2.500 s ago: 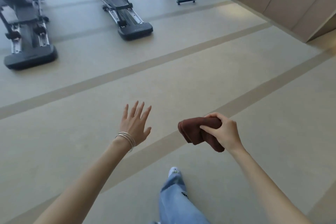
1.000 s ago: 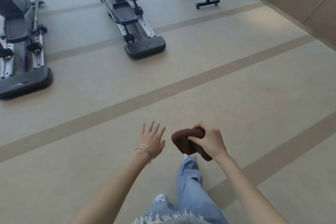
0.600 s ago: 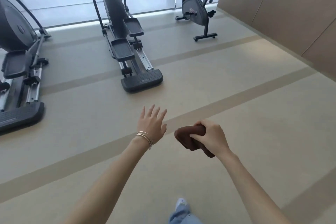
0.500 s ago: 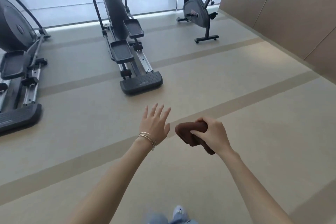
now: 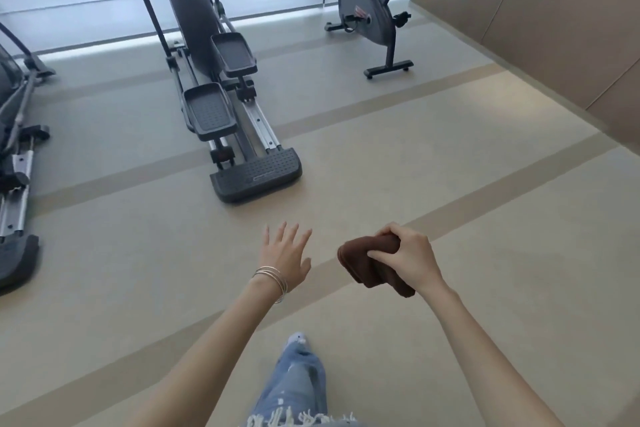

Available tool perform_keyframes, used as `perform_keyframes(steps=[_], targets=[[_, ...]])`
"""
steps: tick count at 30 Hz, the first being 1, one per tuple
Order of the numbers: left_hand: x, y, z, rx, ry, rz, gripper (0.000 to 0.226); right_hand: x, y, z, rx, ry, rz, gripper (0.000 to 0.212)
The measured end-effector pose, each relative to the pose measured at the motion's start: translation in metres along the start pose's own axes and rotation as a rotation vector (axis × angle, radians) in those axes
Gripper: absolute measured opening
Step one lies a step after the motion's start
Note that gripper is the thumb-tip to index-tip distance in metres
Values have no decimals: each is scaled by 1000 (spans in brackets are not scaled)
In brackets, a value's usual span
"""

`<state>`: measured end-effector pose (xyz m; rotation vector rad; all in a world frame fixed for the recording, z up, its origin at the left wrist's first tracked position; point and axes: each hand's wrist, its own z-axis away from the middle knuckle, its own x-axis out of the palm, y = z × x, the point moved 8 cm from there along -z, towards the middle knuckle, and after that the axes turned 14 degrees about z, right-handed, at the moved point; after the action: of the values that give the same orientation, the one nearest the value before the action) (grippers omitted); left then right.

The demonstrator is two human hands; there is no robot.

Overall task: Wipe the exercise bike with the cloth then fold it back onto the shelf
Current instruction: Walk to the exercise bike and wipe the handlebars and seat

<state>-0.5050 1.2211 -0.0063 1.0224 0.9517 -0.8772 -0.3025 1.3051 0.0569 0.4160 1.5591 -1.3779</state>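
Note:
A folded dark brown cloth (image 5: pixel 363 265) is gripped in my right hand (image 5: pixel 407 258), held out in front of me above the floor. My left hand (image 5: pixel 285 258) hovers beside it with fingers spread and nothing in it, thin bangles on the wrist. The grey exercise bike (image 5: pixel 372 12) stands far ahead at the upper right, near the window and the wall corner, well beyond both hands. No shelf is in view.
A dark elliptical trainer (image 5: pixel 221 104) stands ahead left of centre, another machine (image 5: pixel 14 163) at the left edge. Tan wall panels (image 5: pixel 540 17) run along the right. Beige floor with darker stripes (image 5: pixel 415 156) lies between me and the bike. My jeans leg (image 5: pixel 294 381) steps forward.
The view has lifted and moved forward: the bike and elliptical appear nearer and fuller. My hands keep the same pose, the cloth still in the right hand. My leg has swung forward.

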Motion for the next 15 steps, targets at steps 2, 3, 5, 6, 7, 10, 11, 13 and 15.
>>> perform_keyframes(steps=[2,3,5,6,7,10,11,13,15], targets=[[-39,-9,-42,44,48,-39,62,-15,-16,-40,-3,28,-1,19],[-60,-14,-63,68,75,-62,62,-24,-24,-61,-6,54,-2,19],[-94,-20,-102,100,132,-84,61,-40,-38,-99,-14,107,-15,20],[-106,-21,-118,113,150,-85,61,-47,-44,-116,-17,127,-27,21],[-113,-22,-132,123,156,-80,61,-52,-47,-132,-20,141,-37,21],[-108,-24,-167,137,137,-64,61,-57,-48,-174,-18,163,-31,21],[-101,-26,-178,131,105,-65,61,-56,-45,-188,-13,161,-32,21],[-81,-30,-200,117,27,-74,61,-51,-34,-215,-1,146,-28,21],[-66,-32,-225,103,-38,-71,61,-43,-19,-243,17,111,-21,21]])
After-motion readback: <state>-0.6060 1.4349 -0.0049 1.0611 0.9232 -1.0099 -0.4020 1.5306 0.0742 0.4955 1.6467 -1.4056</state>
